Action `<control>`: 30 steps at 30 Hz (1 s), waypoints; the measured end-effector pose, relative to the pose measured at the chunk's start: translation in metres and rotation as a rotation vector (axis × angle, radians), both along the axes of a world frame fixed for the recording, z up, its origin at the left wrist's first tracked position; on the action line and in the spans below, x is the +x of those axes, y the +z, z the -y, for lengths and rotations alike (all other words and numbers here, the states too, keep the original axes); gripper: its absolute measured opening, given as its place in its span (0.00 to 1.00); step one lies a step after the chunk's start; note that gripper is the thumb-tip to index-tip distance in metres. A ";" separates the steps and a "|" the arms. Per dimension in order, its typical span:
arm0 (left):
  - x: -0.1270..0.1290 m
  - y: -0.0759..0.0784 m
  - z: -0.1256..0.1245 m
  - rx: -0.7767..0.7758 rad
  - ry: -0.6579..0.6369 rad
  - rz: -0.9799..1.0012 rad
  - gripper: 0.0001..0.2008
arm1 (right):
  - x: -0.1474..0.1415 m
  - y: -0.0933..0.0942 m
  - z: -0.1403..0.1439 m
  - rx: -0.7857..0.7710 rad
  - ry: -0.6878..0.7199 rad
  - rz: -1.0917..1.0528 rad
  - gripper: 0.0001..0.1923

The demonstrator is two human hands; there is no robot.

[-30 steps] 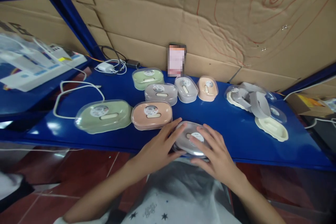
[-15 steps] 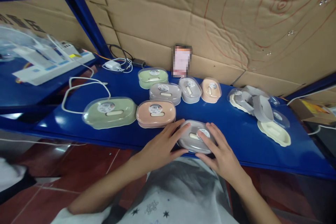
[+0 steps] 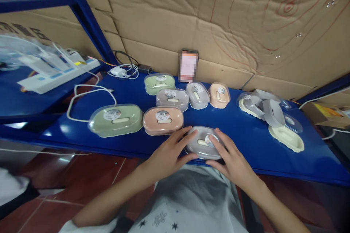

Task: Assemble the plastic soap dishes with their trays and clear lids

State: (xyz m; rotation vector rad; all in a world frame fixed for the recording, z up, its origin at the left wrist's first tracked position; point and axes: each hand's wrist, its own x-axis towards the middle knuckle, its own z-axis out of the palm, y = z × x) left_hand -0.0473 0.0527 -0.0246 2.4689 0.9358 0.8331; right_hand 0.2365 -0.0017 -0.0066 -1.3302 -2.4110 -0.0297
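Your left hand (image 3: 166,153) and right hand (image 3: 232,160) are both clamped on a grey soap box (image 3: 202,147) at the near edge of the blue shelf (image 3: 246,142), right in front of your body. The fingers (image 3: 183,136) of your left hand lie spread against its left end, with the thumb along its near side; your right hand covers its right end, fingers reaching over the lid. The box is a small oval: a grey base under a clear plastic lid, with a pale oblong slot in the middle of the top and a round white sticker just beside it, partly under your right fingers.

Just past it, to the left, sits a peach box (image 3: 163,120) of the same kind, and further left a larger green box (image 3: 116,120), both lidded and stickered. Behind these stand a second grey box (image 3: 172,99), another grey one turned endways (image 3: 197,95), a small peach box (image 3: 219,95) and a green box (image 3: 159,83) furthest back. Off to the right lies a loose heap of parts (image 3: 269,111): clear lids, a grey base, cream trays. Cardboard (image 3: 191,18) lines the back.
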 end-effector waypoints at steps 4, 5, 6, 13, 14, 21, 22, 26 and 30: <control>0.002 0.001 0.001 -0.011 0.017 -0.017 0.35 | 0.013 0.002 -0.009 -0.029 0.073 -0.054 0.41; 0.002 0.001 0.002 -0.017 0.027 -0.014 0.36 | 0.018 0.005 -0.014 -0.013 0.085 -0.066 0.41; 0.002 0.001 0.002 -0.023 0.042 -0.002 0.36 | 0.021 0.010 -0.019 0.017 0.091 -0.083 0.42; 0.002 0.002 0.004 -0.043 0.064 0.062 0.34 | -0.010 0.061 -0.115 0.248 -0.019 -0.225 0.38; 0.002 0.002 0.004 -0.048 0.050 0.037 0.32 | -0.026 0.064 -0.135 0.239 -0.012 -0.221 0.37; 0.000 0.001 0.004 0.020 0.017 0.027 0.21 | -0.123 0.050 -0.235 0.076 -0.077 -0.116 0.37; 0.000 0.000 0.004 0.032 0.013 0.028 0.20 | -0.128 0.049 -0.239 0.049 -0.088 -0.076 0.38; 0.000 -0.002 0.003 0.060 0.000 0.014 0.18 | -0.114 0.056 -0.233 0.073 -0.067 0.027 0.44; 0.000 -0.002 0.003 0.060 -0.003 0.006 0.17 | -0.041 0.064 -0.200 0.159 -0.184 0.004 0.40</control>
